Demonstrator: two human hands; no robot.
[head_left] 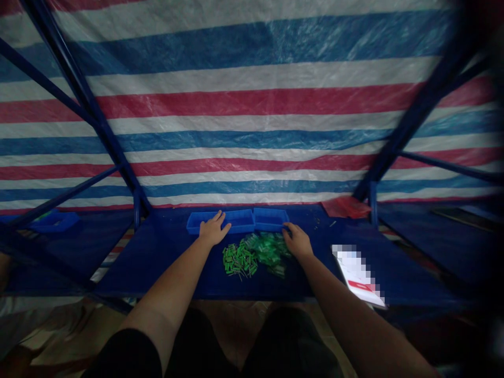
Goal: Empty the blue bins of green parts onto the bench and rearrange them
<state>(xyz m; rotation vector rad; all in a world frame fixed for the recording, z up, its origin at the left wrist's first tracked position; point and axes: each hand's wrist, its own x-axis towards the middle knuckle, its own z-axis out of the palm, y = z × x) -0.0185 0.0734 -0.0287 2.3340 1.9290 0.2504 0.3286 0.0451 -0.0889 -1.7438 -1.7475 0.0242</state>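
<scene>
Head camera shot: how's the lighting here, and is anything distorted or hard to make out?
Head view: dim overall, with the right forearm and the far right edge sinking into shadow; the wide lens makes the blue metal frame lean inward; the white paper is pixelated and is the brightest patch.

The light is dim for me, and it seems to come softly through the striped tarpaulin [252, 107] in front. The blue poles [423, 105] bend near the edges, the right corners fall into dark blur, and the white sheet [354, 273] is pixelated.
</scene>
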